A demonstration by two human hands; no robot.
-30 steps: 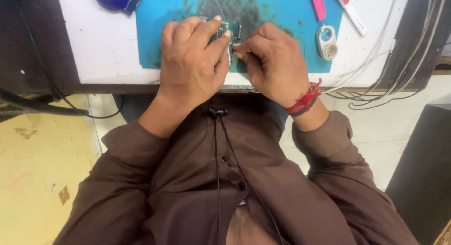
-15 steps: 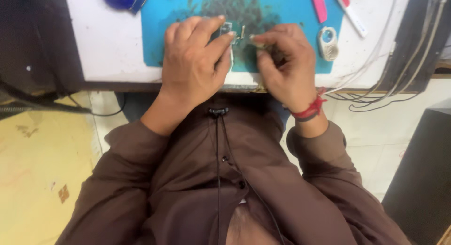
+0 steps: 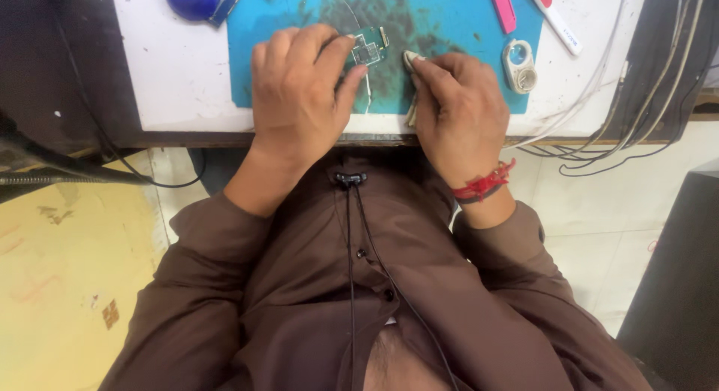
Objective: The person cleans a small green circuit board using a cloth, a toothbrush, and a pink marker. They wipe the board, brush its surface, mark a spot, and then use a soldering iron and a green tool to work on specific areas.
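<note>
Left hand [image 3: 299, 91] fingers pinch a green circuit board [image 3: 368, 46] on the blue mat [image 3: 284, 39]; right hand [image 3: 457, 106] fingers curl closed.

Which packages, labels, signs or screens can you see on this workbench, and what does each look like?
No packages, signs or screens show.
White pen-shaped tool: upper right, partly on the blue mat, slim, with a red end and a small printed strip, too small to make out.
Small green circuit board: on the mat at the left hand fingertips, squarish; no label visible.
</note>
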